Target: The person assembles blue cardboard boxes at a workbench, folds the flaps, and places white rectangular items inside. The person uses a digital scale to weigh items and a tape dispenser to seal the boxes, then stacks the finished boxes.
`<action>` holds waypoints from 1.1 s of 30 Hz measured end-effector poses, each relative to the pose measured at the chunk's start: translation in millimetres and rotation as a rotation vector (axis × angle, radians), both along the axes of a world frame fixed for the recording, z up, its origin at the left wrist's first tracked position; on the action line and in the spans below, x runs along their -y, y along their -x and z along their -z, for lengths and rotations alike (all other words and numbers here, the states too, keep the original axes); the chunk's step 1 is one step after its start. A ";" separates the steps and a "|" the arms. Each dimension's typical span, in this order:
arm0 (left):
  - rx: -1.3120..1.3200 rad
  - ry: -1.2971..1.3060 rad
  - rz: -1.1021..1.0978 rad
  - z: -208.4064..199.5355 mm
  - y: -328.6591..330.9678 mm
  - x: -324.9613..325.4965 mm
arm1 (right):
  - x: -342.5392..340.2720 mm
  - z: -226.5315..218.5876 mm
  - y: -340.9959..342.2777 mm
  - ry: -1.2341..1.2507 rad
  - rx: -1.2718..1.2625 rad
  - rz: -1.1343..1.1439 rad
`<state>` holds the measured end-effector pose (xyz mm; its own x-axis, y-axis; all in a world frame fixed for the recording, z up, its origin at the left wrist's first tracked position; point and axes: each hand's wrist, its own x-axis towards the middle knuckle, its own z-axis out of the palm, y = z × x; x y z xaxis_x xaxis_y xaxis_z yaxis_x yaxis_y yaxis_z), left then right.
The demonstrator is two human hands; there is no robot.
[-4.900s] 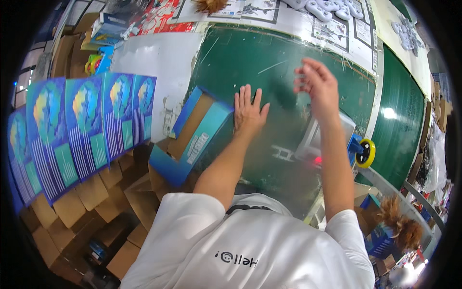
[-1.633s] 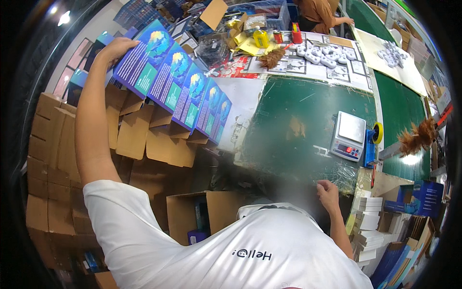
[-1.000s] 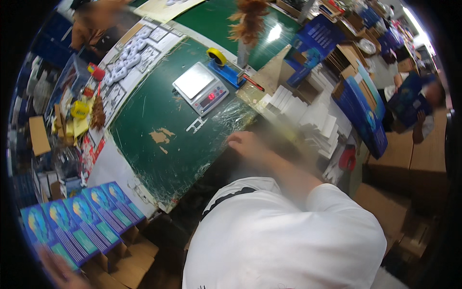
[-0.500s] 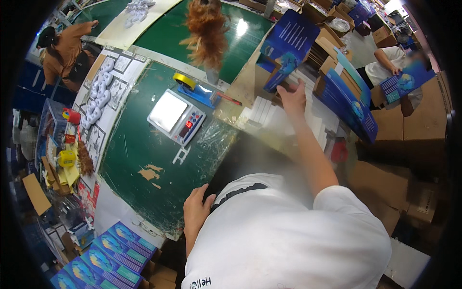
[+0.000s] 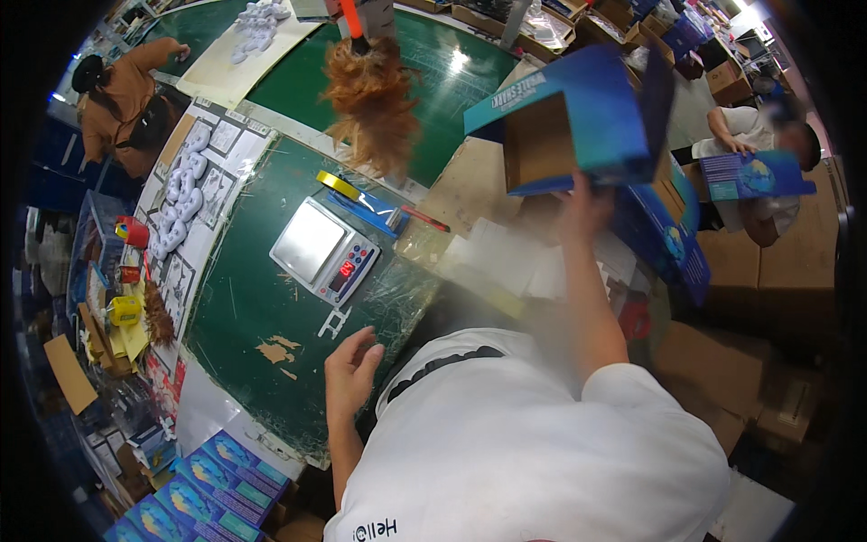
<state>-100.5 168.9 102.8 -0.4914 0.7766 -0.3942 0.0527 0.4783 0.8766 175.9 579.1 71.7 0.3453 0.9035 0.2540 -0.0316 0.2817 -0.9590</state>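
A blue-and-teal printed carton (image 5: 614, 122) with a large opening showing its brown inside is tilted above the right end of the table. My right hand (image 5: 585, 217), somewhat blurred, grips its lower edge, and some fingers are hidden behind it. Over the near edge of the green table (image 5: 235, 321) is my left hand (image 5: 350, 375), holding nothing, thumb apart from the fingers. A small white cut-out piece (image 5: 335, 322) lies between it and a digital scale (image 5: 312, 244) with a bare silver plate. White flat pieces (image 5: 515, 257) lie below the carton.
Behind the scale are a blue tape dispenser with yellow tape (image 5: 361, 200) and a red pen-like tool (image 5: 424, 218). A brown feather duster (image 5: 370, 99) stands up at the back. Blue flattened cartons (image 5: 668, 235) lean at right; a co-worker there holds another carton (image 5: 754, 176). White game-controller-shaped pieces (image 5: 183, 194) line the left.
My right hand has raised and turned the carton, so its opening now faces me. My left hand has moved a little left, away from my waist and over the table edge.
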 end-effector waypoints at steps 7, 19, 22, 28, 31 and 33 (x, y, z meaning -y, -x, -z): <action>0.547 -0.422 0.527 -38.8 -23.4 -23.9 | 151.3 9.3 -106.8 0.124 0.435 -0.194; 1.242 -1.132 -0.617 -76.1 -13.5 155.6 | 358.9 25.6 86.0 0.078 0.682 -1.391; 0.931 -1.060 -0.625 -68.9 8.3 237.1 | 360.8 26.1 136.7 -0.096 0.653 -1.402; 0.564 -0.736 -0.662 -59.9 17.4 332.4 | 374.8 8.9 182.5 0.501 0.106 -1.549; 0.575 -0.745 -0.512 -54.0 41.1 350.0 | 420.0 6.3 185.0 0.231 0.696 -1.866; 0.459 -0.557 -0.578 -52.9 68.7 360.4 | 467.8 13.0 172.9 0.249 0.720 -2.117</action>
<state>-169.1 -191.5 155.7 -0.7497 0.5954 -0.2888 -0.4719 -0.1751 0.8641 3.1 111.3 58.7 -0.9257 -0.2472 -0.2865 0.2303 0.2326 -0.9449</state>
